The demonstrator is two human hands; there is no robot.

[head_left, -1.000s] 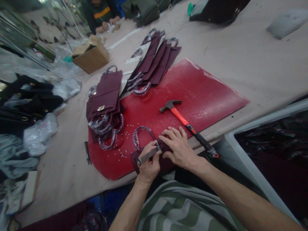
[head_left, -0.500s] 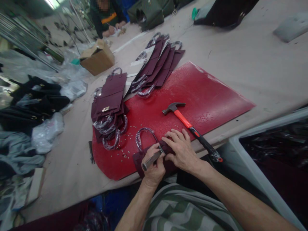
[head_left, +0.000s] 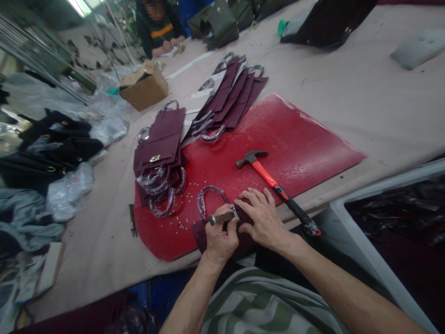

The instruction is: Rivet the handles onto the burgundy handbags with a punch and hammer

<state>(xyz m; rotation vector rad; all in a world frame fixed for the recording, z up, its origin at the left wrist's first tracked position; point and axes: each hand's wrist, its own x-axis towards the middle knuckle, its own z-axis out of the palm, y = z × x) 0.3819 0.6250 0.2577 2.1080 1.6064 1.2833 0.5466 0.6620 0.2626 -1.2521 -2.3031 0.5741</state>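
My left hand (head_left: 221, 240) is closed around a metal hole punch (head_left: 219, 218), a short steel rod with a narrow toothed-looking end. That end rests on a burgundy bag panel (head_left: 199, 234) at the front edge of the red mat (head_left: 306, 139). A plastic-wrapped handle (head_left: 200, 204) loops up from the panel. My right hand (head_left: 261, 217) lies flat on the panel with fingers spread, just right of the punch tip. Beyond it a claw hammer (head_left: 266, 175) with an orange and black grip lies on the mat. The spot under the punch is partly hidden by my fingers.
Burgundy panels with wrapped handles lie in a left stack (head_left: 160, 134) and a back stack (head_left: 239, 93). Small studs (head_left: 180, 226) are scattered on the mat. A cardboard box (head_left: 146, 88), black bags (head_left: 52, 153), a grey bin (head_left: 351, 222) and a person (head_left: 160, 30) are around.
The punch in my left hand has swung to a different tilt, its outer end higher in view and its tip nearer my right fingers. My right hand stays on the panel.
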